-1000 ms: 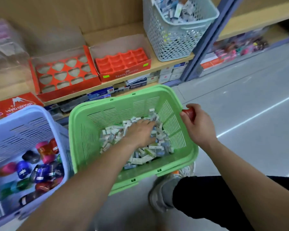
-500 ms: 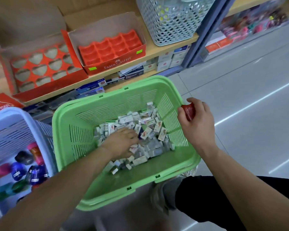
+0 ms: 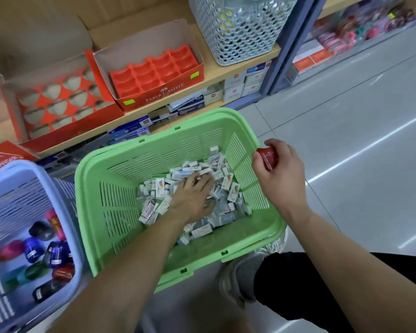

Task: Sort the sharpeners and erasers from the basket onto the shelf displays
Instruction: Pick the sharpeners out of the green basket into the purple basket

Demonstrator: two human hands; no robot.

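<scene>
Sharpener (image 3: 267, 157) pinched in right hand (image 3: 282, 180) at green basket (image 3: 82, 188) rim | red tray (image 3: 154, 73) lies ahead-left on shelf (image 3: 226, 69) | left hand (image 3: 193, 198) flat and splayed on erasers (image 3: 154, 189).

We see a smooth green plastic basket (image 3: 120, 179), a matt cardboard display box (image 3: 163, 93) at eleven o'clock, and glossy floor tiles (image 3: 346, 140).

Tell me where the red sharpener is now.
In the head view, the right hand pinches the red sharpener beside the right rim of the green basket.
</scene>
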